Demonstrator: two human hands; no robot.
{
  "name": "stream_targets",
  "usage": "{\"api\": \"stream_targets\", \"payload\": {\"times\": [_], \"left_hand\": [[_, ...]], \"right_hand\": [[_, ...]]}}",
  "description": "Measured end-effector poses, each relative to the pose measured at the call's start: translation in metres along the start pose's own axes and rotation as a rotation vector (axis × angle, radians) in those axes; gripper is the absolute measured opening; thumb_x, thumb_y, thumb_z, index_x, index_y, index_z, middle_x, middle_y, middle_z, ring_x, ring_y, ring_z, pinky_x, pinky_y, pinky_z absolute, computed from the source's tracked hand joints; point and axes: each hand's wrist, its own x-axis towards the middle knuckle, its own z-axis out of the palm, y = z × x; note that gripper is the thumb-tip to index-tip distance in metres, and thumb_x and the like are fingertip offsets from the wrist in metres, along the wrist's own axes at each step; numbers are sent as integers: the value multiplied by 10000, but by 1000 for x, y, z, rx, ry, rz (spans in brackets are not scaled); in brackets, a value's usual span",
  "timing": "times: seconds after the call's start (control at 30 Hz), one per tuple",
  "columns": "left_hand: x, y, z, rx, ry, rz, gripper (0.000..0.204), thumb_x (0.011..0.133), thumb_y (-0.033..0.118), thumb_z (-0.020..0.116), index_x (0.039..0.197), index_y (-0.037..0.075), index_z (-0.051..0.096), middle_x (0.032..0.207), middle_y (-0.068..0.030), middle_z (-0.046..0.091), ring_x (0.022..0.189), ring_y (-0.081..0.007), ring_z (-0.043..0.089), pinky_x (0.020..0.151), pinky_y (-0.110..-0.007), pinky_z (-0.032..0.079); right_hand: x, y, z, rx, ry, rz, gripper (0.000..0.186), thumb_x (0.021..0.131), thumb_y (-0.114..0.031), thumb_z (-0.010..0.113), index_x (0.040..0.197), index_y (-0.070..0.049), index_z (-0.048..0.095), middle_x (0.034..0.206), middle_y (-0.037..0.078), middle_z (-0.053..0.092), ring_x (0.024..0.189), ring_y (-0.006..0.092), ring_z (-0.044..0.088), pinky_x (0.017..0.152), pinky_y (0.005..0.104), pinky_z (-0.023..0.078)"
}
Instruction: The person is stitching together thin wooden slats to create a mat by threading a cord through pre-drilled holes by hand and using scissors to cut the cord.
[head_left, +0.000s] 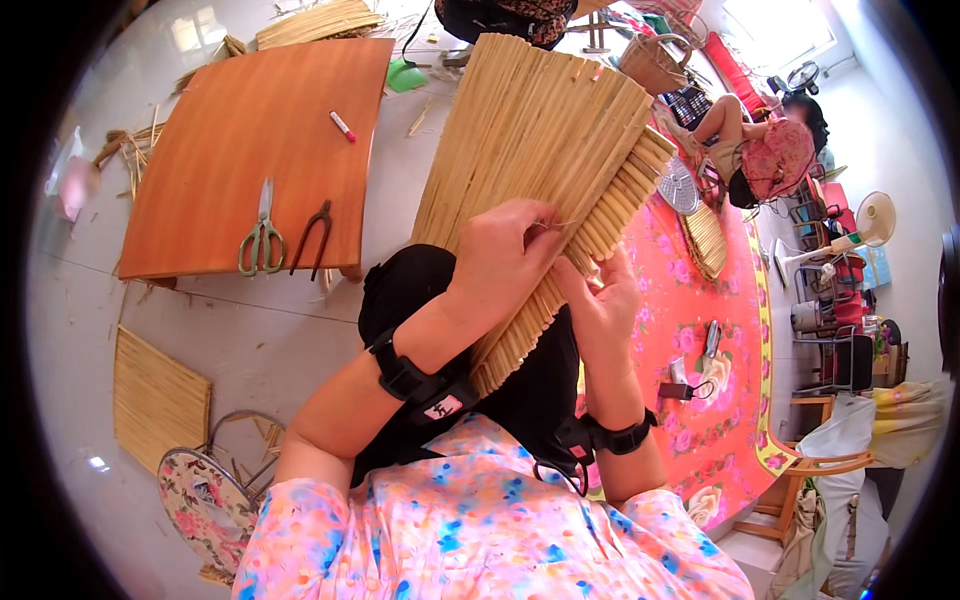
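A panel of flat yellow straw stalks (520, 120) lies across my dark-trousered lap, with a band of rounder stalks (625, 190) along its right side. My left hand (510, 250) is over the panel, fingers curled and pinched at the seam on what looks like a thin pale strand (560, 222). My right hand (605, 300) grips the band of stalks from the right, its thumb near my left fingertips; some of its fingers are hidden by the stalks. Both wrists wear black straps.
An orange wooden table (180, 120) holds scissors (263, 240), pliers (318, 220) and a marker (342, 124). A straw mat (155, 390) and floral stool (200, 500) sit lower left. At right are a pink floral sheet (660, 440), a seated person (770, 155), a fan (875, 218) and chairs (850, 360).
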Motion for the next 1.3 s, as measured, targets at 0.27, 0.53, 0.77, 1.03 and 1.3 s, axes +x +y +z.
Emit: {"api": "stream_targets", "payload": {"times": [0.27, 0.53, 0.77, 1.03, 1.3], "left_hand": [[8, -10, -48, 167, -8, 143, 66, 859, 29, 659, 899, -17, 636, 799, -81, 624, 680, -174, 599, 620, -289, 472], [-1, -18, -77, -755, -88, -75, 110, 980, 150, 586, 996, 41, 586, 1053, -71, 615, 892, -192, 616, 853, -284, 486], [7, 0, -52, -1162, -222, -94, 147, 1021, 183, 510, 1018, 41, 549, 835, -76, 609, 852, -198, 627, 786, -281, 485], [13, 35, -56, -817, -143, -154, 126, 995, 135, 550, 995, 9, 563, 733, -44, 587, 726, -158, 621, 674, -251, 495], [18, 35, -84, -505, -191, -119, 122, 962, 107, 604, 988, -9, 630, 807, -46, 633, 810, -135, 634, 705, -243, 506]], "right_hand": [[4, 2, 4, -481, 119, -21, 341, 849, -121, 723, 1114, 56, 600, 898, 113, 706, 787, 140, 655, 647, 286, 511], [-3, 21, 15, -496, 260, -87, 362, 846, -167, 751, 1092, 62, 616, 893, 155, 712, 763, 181, 660, 679, 326, 513], [-1, 4, 35, -396, 325, -53, 277, 849, -175, 754, 988, 46, 661, 764, 99, 695, 660, 153, 620, 619, 310, 493], [3, 6, 30, -244, 343, -96, 211, 874, -134, 734, 926, 56, 660, 762, 69, 680, 679, 83, 559, 606, 279, 466], [-14, 1, 29, -290, 365, -107, 246, 849, -135, 771, 917, 67, 648, 813, 56, 692, 723, 69, 567, 637, 239, 476]]}}
